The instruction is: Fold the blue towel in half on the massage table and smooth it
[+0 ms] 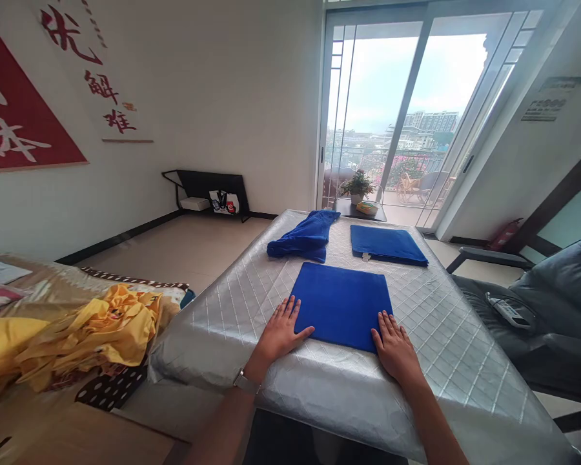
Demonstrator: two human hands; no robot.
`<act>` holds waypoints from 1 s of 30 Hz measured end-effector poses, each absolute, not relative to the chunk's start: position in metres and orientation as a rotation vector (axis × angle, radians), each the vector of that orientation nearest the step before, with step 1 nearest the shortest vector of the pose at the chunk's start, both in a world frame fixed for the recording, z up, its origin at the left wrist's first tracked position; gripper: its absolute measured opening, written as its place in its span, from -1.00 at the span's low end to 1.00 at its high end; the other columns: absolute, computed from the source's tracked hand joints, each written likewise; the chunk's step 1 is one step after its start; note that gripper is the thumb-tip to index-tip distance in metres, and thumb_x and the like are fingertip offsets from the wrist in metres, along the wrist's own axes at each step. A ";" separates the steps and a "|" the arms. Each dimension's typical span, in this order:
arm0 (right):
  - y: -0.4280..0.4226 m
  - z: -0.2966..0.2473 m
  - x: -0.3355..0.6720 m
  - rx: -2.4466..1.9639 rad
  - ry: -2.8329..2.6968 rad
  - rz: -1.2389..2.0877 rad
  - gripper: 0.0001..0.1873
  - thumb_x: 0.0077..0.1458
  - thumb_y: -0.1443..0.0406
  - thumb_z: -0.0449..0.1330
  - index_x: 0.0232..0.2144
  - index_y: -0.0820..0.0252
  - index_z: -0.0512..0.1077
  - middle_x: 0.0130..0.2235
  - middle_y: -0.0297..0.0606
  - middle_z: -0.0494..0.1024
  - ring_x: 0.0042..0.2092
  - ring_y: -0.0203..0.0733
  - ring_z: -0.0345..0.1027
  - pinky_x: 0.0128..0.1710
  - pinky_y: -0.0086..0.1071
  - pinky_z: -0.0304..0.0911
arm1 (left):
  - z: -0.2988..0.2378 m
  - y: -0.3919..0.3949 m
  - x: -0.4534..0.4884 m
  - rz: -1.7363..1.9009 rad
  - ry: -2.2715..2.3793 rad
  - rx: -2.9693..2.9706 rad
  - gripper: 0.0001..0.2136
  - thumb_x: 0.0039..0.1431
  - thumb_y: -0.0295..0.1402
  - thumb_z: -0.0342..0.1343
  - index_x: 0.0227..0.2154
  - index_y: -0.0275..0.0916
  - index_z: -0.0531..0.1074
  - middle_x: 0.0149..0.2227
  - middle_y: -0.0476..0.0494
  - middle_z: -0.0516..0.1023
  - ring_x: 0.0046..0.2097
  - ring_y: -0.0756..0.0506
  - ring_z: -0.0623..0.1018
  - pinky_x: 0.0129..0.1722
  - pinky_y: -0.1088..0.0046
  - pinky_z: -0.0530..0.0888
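A flat blue folded cloth (341, 303) lies near the front of a table with a silver quilted cover (252, 310). My left hand (283, 329) rests on its left edge, fingers spread and thumb along the front corner. On the right edge lies my right hand (394, 342), fingers stretched out flat. Neither hand grips the cloth. Behind it, to the left, is a crumpled blue cloth (305, 236). Another folded blue cloth (388, 244), with a small white tag at its front edge, sits at the back right.
Yellow clothing (111, 329) is heaped on a bed at the left. A dark armchair (552, 290) holding a power strip (510, 313) stands close on the right. Past the table's far end are a potted plant (358, 184) on a small stand and a sliding glass door (401, 129).
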State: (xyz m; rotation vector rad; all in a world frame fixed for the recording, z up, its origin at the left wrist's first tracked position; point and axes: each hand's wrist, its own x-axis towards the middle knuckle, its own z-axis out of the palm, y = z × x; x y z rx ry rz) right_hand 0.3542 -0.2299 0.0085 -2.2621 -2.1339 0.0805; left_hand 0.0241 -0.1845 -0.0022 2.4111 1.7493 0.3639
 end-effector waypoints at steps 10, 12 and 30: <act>-0.227 0.011 0.359 -2.274 -2.206 0.062 -0.28 0.38 0.07 -0.30 0.45 0.29 -0.13 0.48 -0.19 -0.16 0.47 -0.11 -0.32 0.42 -0.09 -0.30 | -0.005 -0.184 0.023 0.372 1.736 2.435 -0.11 0.26 0.30 -0.24 0.45 -0.26 -0.13 0.48 -0.27 -0.18 0.47 -0.28 -0.08 0.40 0.07 -0.01; -0.221 0.019 0.360 -2.261 -2.218 0.074 -0.28 0.38 0.06 -0.30 0.45 0.28 -0.13 0.48 -0.20 -0.16 0.47 -0.12 -0.32 0.42 -0.09 -0.29 | -0.005 -0.184 0.024 0.361 1.730 2.439 -0.10 0.26 0.30 -0.25 0.45 -0.26 -0.14 0.48 -0.27 -0.19 0.47 -0.28 -0.09 0.40 0.07 -0.02; -0.178 0.016 0.357 -2.245 -2.139 0.028 -0.32 0.40 0.14 -0.30 0.43 0.35 -0.05 0.47 -0.12 -0.09 0.47 -0.09 -0.28 0.41 -0.13 -0.26 | 0.040 -0.153 0.183 0.309 1.174 2.739 -0.27 0.40 0.11 -0.41 0.42 -0.31 0.01 0.44 -0.26 0.02 0.45 -0.19 0.01 0.41 0.21 -0.03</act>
